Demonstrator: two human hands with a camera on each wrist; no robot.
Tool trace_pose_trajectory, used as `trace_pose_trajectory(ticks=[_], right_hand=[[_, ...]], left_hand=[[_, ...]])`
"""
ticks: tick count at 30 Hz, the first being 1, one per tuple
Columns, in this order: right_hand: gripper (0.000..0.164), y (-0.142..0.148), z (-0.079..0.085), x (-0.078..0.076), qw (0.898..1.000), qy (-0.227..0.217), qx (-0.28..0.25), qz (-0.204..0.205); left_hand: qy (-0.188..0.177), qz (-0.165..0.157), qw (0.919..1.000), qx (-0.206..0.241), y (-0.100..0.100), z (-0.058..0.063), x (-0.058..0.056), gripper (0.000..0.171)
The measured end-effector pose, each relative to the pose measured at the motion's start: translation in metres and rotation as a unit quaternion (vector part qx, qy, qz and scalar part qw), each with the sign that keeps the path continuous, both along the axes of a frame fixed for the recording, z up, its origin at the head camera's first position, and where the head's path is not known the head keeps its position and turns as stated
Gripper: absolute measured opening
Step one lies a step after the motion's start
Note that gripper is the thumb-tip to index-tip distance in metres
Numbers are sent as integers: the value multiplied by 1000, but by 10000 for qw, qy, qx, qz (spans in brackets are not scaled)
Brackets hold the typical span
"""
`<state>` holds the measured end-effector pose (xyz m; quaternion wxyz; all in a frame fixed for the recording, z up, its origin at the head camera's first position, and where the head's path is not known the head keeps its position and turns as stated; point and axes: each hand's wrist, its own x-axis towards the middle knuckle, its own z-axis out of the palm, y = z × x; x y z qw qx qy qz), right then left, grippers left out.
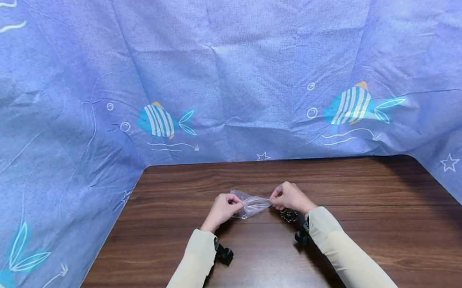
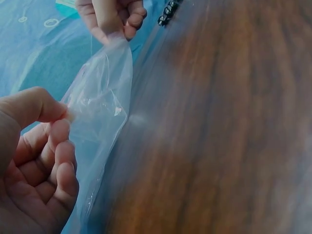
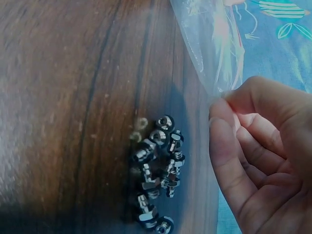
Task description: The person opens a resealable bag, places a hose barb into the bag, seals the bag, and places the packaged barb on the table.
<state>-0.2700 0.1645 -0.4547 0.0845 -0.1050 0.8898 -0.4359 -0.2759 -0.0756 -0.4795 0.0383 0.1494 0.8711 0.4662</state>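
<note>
A clear plastic bag [image 1: 255, 205] is stretched between my two hands over the table. My left hand [image 1: 224, 208] pinches one side of it between thumb and forefinger, the other fingers curled in. At the opposite side my right hand [image 1: 290, 197] pinches the bag's edge the same way. In the left wrist view the bag [image 2: 105, 92] looks thin and creased, with nothing visible inside it. Several small shiny metal fittings [image 3: 151, 180] with hex parts and threads lie in a pile on the table, just below my right hand.
The brown wood-grain table [image 1: 149, 246] carries the work. Blue cloth [image 1: 248, 67] printed with fish hangs behind it and along both sides. A small black wrist camera [image 1: 225, 254] sits below the left hand, another [image 1: 302, 236] below the right.
</note>
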Motion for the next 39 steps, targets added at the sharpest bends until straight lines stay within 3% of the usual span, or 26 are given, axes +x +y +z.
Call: trace_pose_trajectory(ticks=[8, 16, 23, 25, 29, 34, 39], right_hand=[[11, 0, -2, -1, 10000, -3, -49, 79], [11, -1, -2, -3, 9998, -35, -160, 102], [11, -2, -5, -6, 9991, -133, -358, 161], [12, -2, -5, -6, 9990, -157, -392, 150], [12, -4, -3, -6, 9987, -202, -441, 129], [13, -6, 1, -4, 9984, -209, -488, 196], [12, -8, 2, -4, 9982, -238, -483, 252]], left_hand=[[169, 91, 9997, 163, 2, -2, 3, 7], [473, -144, 9963, 709, 5, -8, 5, 3], [1468, -357, 9849, 851, 8, -11, 5, 25], [1600, -467, 9822, 869, 8, -10, 6, 29], [1489, -694, 9836, 742, 9, -10, 7, 40], [1056, -1067, 9872, 530, 13, -10, 8, 65], [651, -1034, 9912, 515, 16, -13, 8, 75]])
